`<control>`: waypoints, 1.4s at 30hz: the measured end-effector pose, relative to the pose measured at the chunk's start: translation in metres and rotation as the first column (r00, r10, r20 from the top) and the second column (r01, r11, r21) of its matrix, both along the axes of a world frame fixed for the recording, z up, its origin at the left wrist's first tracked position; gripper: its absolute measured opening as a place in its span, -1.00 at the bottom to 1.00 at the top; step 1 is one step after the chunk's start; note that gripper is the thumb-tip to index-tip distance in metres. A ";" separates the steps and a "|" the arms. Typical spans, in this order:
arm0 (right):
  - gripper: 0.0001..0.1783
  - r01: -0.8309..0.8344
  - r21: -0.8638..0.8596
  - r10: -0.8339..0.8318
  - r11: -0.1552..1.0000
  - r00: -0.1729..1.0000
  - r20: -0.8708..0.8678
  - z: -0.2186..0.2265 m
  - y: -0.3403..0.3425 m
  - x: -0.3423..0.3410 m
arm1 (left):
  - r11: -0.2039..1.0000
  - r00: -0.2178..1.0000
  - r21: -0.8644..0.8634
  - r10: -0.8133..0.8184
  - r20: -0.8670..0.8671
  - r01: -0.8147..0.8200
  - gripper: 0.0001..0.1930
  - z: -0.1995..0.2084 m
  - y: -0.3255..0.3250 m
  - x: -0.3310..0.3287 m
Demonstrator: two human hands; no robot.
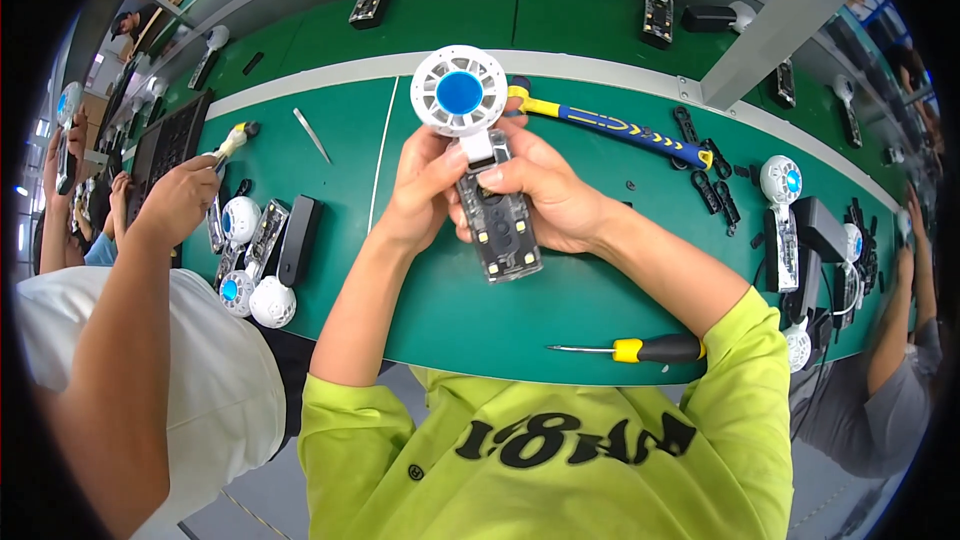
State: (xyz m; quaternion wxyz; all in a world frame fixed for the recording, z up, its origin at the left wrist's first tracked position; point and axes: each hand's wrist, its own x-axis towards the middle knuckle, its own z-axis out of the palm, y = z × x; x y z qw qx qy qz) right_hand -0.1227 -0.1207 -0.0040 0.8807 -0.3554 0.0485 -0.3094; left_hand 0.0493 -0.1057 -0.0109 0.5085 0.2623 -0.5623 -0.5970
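Between my two hands I hold a handheld fan (500, 225) with a round white slotted head, a blue centre and a clear-and-black body. My left hand (425, 185) closes on its left side, the thumb lying at the neck below the head. From the right, my right hand (550, 190) grips the body, its thumb pressed on the upper end. The fan is held above the green table (440, 310), head pointing away from me. Just beyond my right hand lies a hammer (610, 125) with a blue and yellow handle. A screwdriver (650, 349) rests by the near edge, close to my right forearm.
Several fans (240, 220) and a black case (299, 240) are grouped at left, near a co-worker's hand (180, 202) on a hammer. More fans (783, 240) stand at right beside loose black parts (705, 190). A grey metal post (770, 30) rises at the far right.
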 end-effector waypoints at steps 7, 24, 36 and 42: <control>-0.42 0.010 -0.069 -0.024 0.998 0.977 -0.212 0.004 0.018 0.003 | 0.951 0.922 0.072 0.311 -0.232 -0.302 -0.45 0.011 0.007 -0.008; -0.36 -0.045 -0.136 0.012 0.990 0.972 -0.233 -0.002 0.018 0.000 | 0.999 0.999 0.030 0.029 -0.035 -0.028 -0.38 0.013 0.013 0.000; -0.59 -0.451 -0.874 -0.947 -0.179 0.321 0.029 0.004 -0.056 -0.059 | 0.857 0.845 0.205 0.507 -0.170 -0.472 -0.53 -0.005 -0.014 0.026; -0.73 -0.684 -0.728 -0.991 -0.035 0.117 -0.063 -0.017 -0.063 -0.055 | 0.776 0.665 0.375 0.629 -0.403 -0.507 -0.55 -0.020 -0.032 0.023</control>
